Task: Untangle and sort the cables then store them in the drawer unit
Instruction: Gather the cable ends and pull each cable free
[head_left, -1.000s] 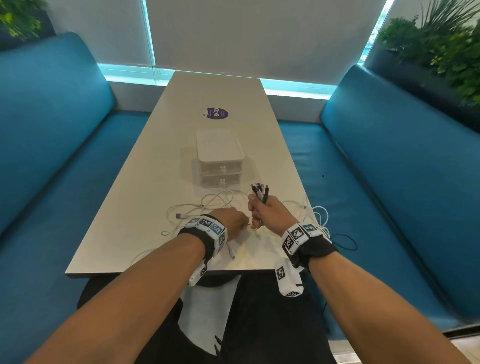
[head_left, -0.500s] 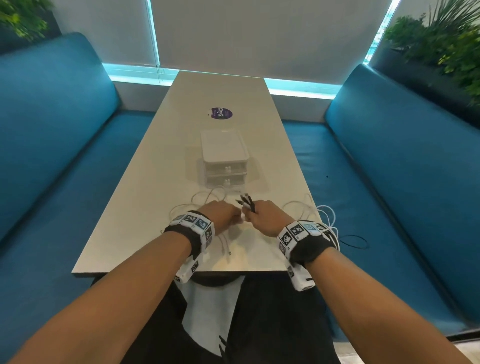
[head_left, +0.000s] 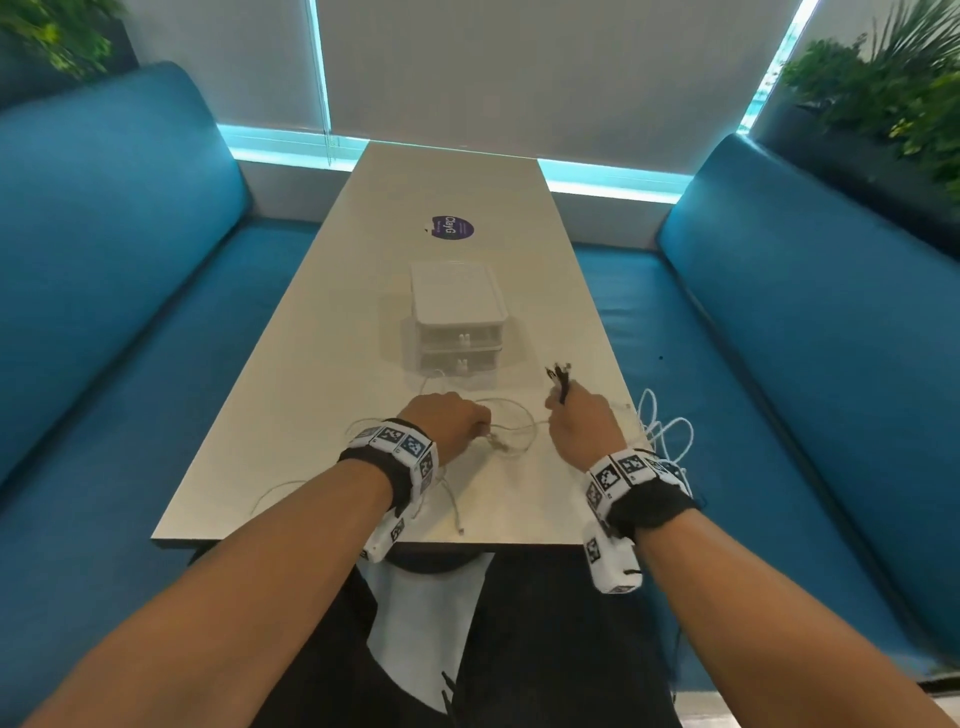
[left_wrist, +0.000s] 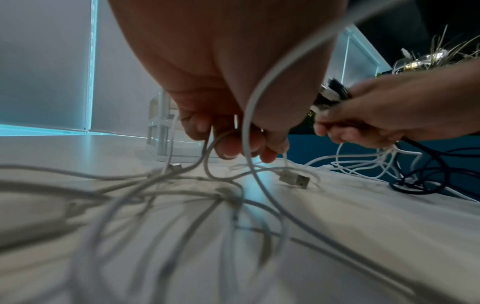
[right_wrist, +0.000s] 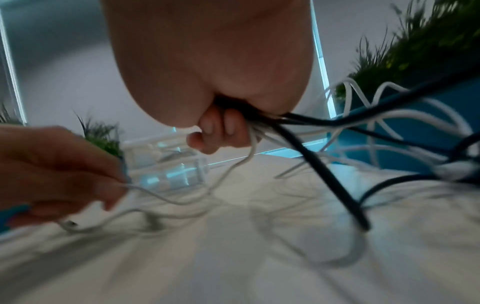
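A clear two-drawer unit (head_left: 457, 322) stands mid-table with both drawers closed. White cables (head_left: 511, 431) lie tangled on the table (head_left: 322, 332) in front of it. My left hand (head_left: 452, 421) pinches white cable strands (left_wrist: 246, 127) just above the tabletop. A white USB plug (left_wrist: 294, 180) lies below those fingers. My right hand (head_left: 582, 421) grips a bundle of black and white cables (right_wrist: 262, 123), plug ends (head_left: 558, 376) sticking up from the fist. Loops from that bundle (head_left: 667, 436) hang over the table's right edge.
Blue benches (head_left: 810, 332) run along both sides of the table. A purple sticker (head_left: 452, 227) lies beyond the drawer unit. Plants (head_left: 893, 88) stand at the back corners. Loose white cable ends (head_left: 457, 514) trail toward the near table edge.
My two hands were close together half a second ago. The right hand has moved right with its bundle, stretching a white cable between them. The left hand stays low on the tangle.
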